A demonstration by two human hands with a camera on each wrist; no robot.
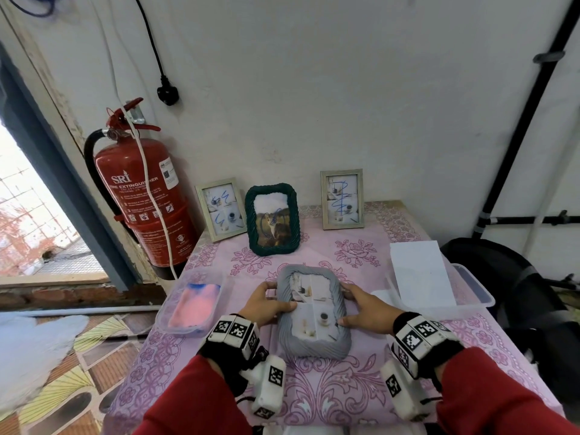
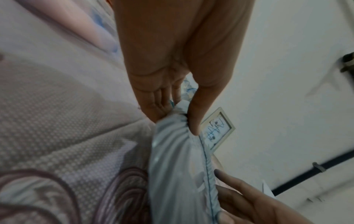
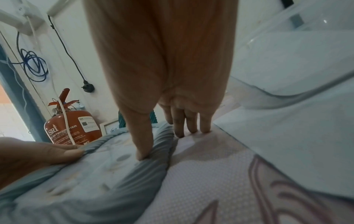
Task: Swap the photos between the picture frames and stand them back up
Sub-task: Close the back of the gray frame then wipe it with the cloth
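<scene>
We hold the ribbed grey picture frame flat on the pink flowered tablecloth, our left hand gripping its left edge and our right hand gripping its right edge.

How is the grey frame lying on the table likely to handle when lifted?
The grey frame looks padded: its ribbed fabric border dents under the left hand thumb, so probably soft-edged and light. Both hands grip its sides, the right hand opposite; the flat photo window suggests a stiff core.
</scene>
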